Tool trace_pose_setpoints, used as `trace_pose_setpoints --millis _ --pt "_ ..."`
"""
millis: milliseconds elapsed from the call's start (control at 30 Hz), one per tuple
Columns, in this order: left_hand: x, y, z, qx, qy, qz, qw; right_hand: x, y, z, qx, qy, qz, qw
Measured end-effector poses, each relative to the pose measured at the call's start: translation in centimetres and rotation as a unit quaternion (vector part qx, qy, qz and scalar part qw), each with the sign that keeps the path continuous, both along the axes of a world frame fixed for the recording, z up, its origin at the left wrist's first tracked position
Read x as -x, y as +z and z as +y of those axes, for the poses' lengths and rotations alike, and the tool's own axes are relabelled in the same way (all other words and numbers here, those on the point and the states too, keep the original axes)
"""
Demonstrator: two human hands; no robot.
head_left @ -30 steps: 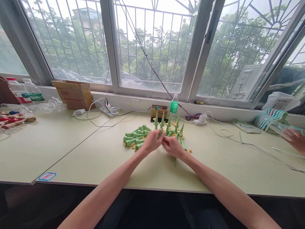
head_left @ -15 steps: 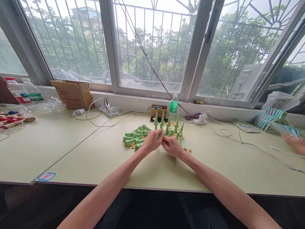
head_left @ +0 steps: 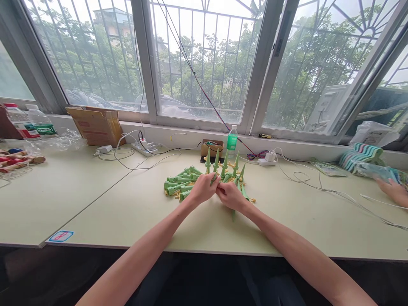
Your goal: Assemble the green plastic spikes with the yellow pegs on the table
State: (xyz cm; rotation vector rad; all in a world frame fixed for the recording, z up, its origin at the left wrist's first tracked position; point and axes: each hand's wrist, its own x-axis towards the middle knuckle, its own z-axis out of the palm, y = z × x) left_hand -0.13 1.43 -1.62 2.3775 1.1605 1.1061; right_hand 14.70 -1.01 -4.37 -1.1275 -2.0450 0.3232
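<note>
Both my hands meet in front of a heap of green plastic plant watering spikes. My left hand (head_left: pixel 204 188) is closed, with a narrow green piece (head_left: pixel 213 178) showing at its fingers. Pressed against it, my right hand (head_left: pixel 231 194) is closed too; a green watering spike (head_left: pixel 233 215) points down below it. The fingers hide where these parts meet. Behind the hands, several spikes (head_left: pixel 225 160) stand upright with small yellow valves on them. To the left, several green tubular pieces (head_left: pixel 174 188) lie piled on their sides.
On the pale table (head_left: pixel 121 221) stand a green-labelled bottle (head_left: pixel 232 139) and a small cardboard box (head_left: pixel 212 148) behind the heap. Cables (head_left: pixel 338 193) run across the right side. Another person's hand (head_left: pixel 393 191) is at the far right beside striped hangers (head_left: pixel 360 157).
My hands keep almost the same closed pose at the same spot. At the far right, the other person's hand and the clear plastic packaging have shifted slightly.
</note>
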Motion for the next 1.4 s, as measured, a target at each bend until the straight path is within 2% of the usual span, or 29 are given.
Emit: trace_pose_setpoints --millis 1400 --pt "0.06 0.13 -0.17 -0.007 0.002 0.032 0.999 0.13 -0.23 0.0 -0.007 -0.002 -0.018 1.0"
